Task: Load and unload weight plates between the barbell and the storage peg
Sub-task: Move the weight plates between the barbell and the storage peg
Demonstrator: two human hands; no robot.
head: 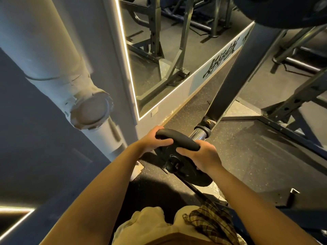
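A black weight plate (184,167) stands low in front of me, near the floor. My left hand (152,141) grips its upper left rim and my right hand (203,156) grips its upper right rim, fingers curled over the edge. Just behind the plate a chrome storage peg (198,134) sticks out from the foot of a dark rack post (235,75). The plate's centre hole looks to be at the peg's end, though I cannot tell how far the peg reaches in. Another large black plate (286,9) hangs at the top right.
A white pipe (58,68) and a lit mirror frame (127,55) stand close on the left. Dark rack beams (292,106) and a floor frame lie to the right. A speckled rubber floor (247,156) spreads around the plate. My knees are at the bottom.
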